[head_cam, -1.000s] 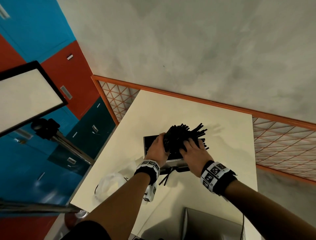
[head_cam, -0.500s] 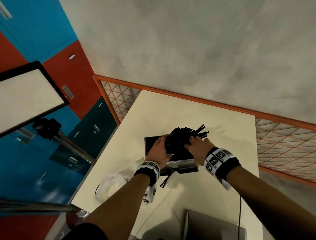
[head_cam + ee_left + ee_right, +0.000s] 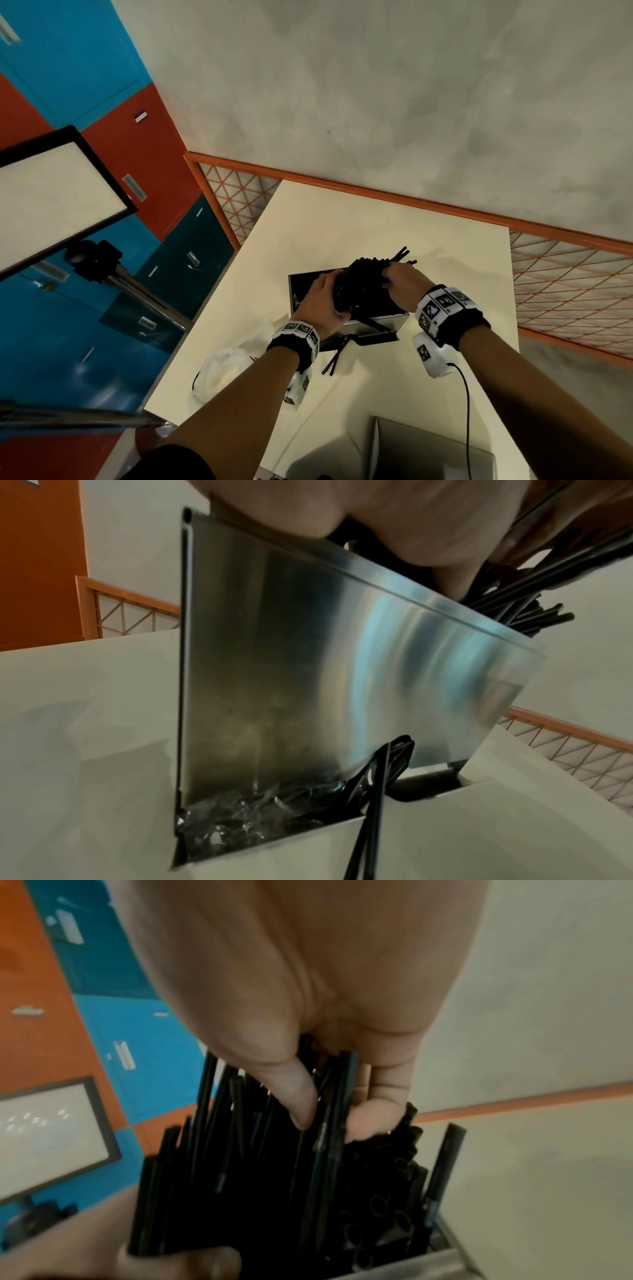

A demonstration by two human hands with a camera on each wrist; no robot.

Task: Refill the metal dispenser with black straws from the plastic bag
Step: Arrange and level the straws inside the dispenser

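Observation:
A thick bundle of black straws (image 3: pixel 368 275) stands tilted in the open top of the metal dispenser (image 3: pixel 375 324) on the cream table. My left hand (image 3: pixel 337 298) grips the bundle's left side low down, just above the box. My right hand (image 3: pixel 390 277) holds the straws' upper right ends. In the right wrist view its thumb and fingers (image 3: pixel 301 1104) pinch among the black straws (image 3: pixel 257 1191), with the left thumb (image 3: pixel 192 1259) below. The left wrist view shows the shiny dispenser front (image 3: pixel 342 669), with a few loose straws (image 3: pixel 377 791) poking out of its bottom slot.
The crumpled plastic bag (image 3: pixel 222 368) lies on the table to the left of my left forearm. A grey flat panel (image 3: pixel 431 452) lies at the near edge. A light panel on a tripod (image 3: pixel 51 195) stands left of the table. An orange mesh rail (image 3: pixel 565 274) runs behind.
My right hand has slid from the near face of the bundle up to its right side, with the wrist turned. The bundle has sunk a little lower into the dispenser. The left hand has stayed put.

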